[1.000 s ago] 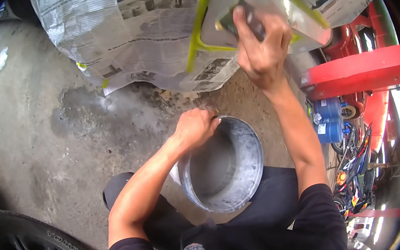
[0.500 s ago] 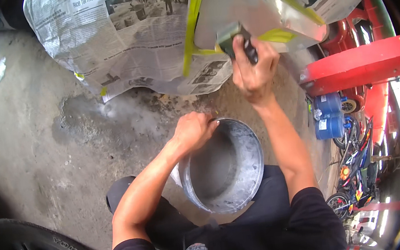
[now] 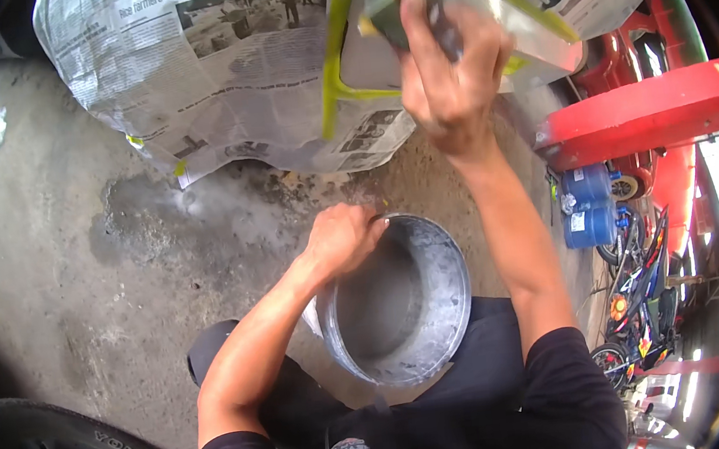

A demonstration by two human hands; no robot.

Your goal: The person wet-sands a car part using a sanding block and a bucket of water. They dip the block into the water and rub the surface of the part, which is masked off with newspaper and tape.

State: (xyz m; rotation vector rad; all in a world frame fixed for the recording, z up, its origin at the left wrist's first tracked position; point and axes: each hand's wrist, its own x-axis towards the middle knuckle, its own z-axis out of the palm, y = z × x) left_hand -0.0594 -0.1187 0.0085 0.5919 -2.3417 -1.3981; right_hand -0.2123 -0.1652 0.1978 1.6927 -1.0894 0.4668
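Your right hand [image 3: 455, 65] gripped a dark block [image 3: 393, 19], apparently against the grey panel [image 3: 365, 68] near its left edge, where yellow tape [image 3: 332, 74] presumably masked it; your left hand [image 3: 344, 239] clasped the bucket [image 3: 446, 294] by its rim, likely steadying it.

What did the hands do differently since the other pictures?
The right hand slid the dark block toward the person, near the panel's lower yellow-green tape, and now has it farther up again. Nothing was newly picked up or let go. The left hand stayed at the rim of the bucket, which stayed between the person's legs.
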